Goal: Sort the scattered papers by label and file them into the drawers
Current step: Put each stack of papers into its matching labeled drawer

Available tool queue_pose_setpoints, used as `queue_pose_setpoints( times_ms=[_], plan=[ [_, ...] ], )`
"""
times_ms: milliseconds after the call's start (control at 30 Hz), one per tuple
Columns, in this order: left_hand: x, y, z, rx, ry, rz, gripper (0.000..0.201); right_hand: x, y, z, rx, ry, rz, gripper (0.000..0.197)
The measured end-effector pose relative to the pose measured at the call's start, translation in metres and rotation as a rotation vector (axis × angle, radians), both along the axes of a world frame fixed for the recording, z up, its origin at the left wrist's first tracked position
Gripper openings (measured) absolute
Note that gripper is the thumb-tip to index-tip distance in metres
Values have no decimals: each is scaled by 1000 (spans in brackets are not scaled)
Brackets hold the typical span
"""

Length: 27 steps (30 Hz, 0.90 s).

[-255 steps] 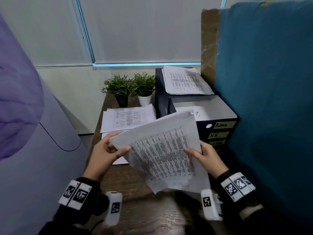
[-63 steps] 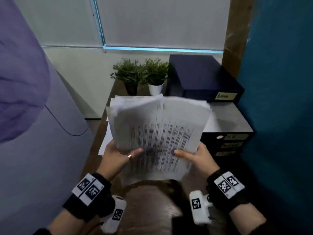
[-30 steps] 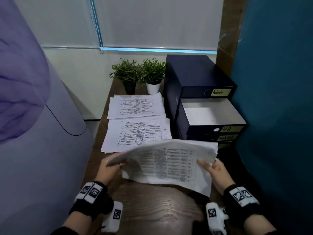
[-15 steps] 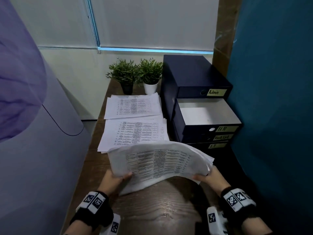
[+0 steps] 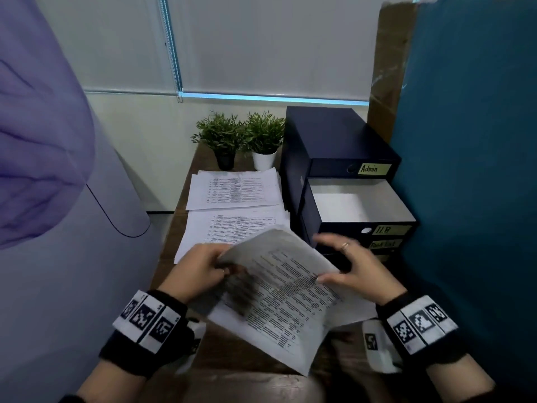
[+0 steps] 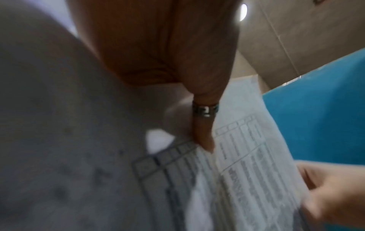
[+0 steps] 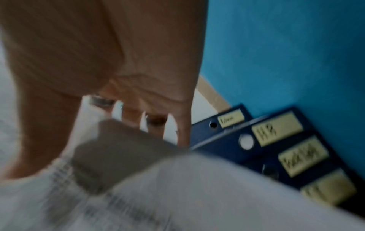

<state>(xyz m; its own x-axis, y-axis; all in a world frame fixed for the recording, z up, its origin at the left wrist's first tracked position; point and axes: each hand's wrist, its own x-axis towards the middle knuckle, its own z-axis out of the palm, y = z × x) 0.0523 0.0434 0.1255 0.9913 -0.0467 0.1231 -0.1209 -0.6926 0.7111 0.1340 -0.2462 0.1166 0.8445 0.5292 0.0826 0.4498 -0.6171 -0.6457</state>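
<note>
A stack of printed papers [image 5: 284, 303] is held tilted over the near end of the wooden desk, its top-left part curled up. My left hand [image 5: 203, 269] grips the stack's left edge with curled fingers; the left wrist view shows a ringed finger [image 6: 203, 132] pressing on the papers [image 6: 247, 171]. My right hand [image 5: 348, 266] has its thumb on the right edge, its fingers straight and spread beyond the far edge. The dark blue drawer unit [image 5: 334, 135] stands to the right. Its HR drawer [image 5: 340, 229] is pulled out, with a white sheet inside.
Two other paper piles lie on the desk, a far pile [image 5: 232, 187] and a nearer pile [image 5: 232, 225]. Two small potted plants [image 5: 244, 135] stand at the back. A teal partition [image 5: 470, 170] closes the right side and a lilac panel [image 5: 58, 199] the left.
The stack has turned and tilted, and its top-left part now curls up. My left hand climbed to the left edge. My right hand loosened, its fingers now spread.
</note>
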Motion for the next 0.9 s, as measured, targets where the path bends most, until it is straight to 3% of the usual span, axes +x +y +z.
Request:
queue_pose_setpoints(
  times_ms=[67,200,333,433,600,700,767,900],
  plan=[
    [1,-1,13,16,-44,97,19,-2,10,-8,73,251,83,28],
    [-11,9,23,-322,-62,275,45,-9,9,-31,317,314,-77,20],
    [-10,-10,-5,-776,-62,312,44,-17,5,-45,575,373,-175,25],
    [-3,-37,-42,-898,53,325,34,-21,5,-59,624,393,-237,60],
    [-6,-69,-87,-867,249,280,24,-31,-8,-84,649,529,-253,70],
    [-1,-71,-85,-810,257,269,16,-26,-20,-73,632,467,-312,59],
    [5,-63,-74,-635,208,269,15,-19,-29,-53,659,343,-383,56],
    [13,-42,-38,-169,122,106,44,-12,-40,-3,545,48,-330,78]
  ],
)
